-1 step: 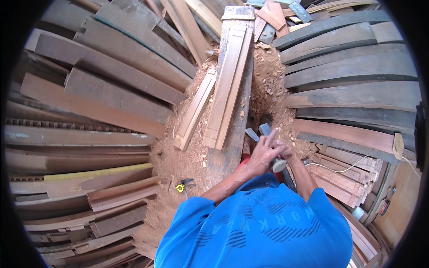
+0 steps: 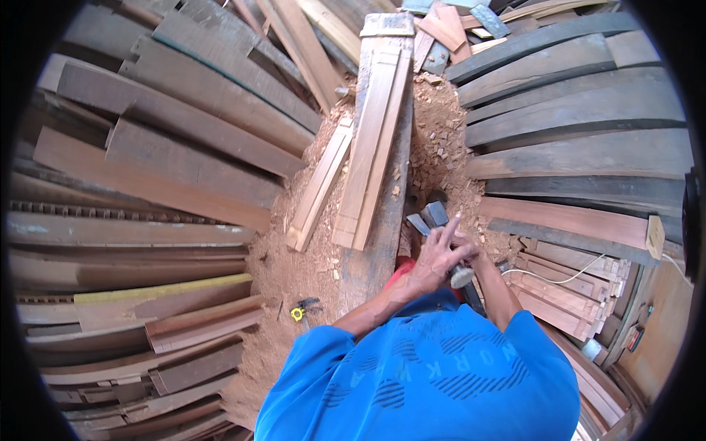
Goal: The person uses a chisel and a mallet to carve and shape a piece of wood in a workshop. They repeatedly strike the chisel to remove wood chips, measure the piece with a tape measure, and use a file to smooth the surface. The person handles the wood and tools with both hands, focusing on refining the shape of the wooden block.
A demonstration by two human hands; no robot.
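Left hand point(image 2: 438, 257) and right hand point(image 2: 473, 251) bunched right of centre by my round-ended tool handle point(image 2: 462, 277), can't tell which grips it.

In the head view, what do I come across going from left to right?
Yellow-edged board, yellow-and-black tool on the sawdust, long pale workpiece, the person's two hands, stack of reddish wooden strips, small pale wood block.

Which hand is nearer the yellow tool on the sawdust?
Left: the left hand is up and right of the yellow tool in view; the right hand lies farther right.
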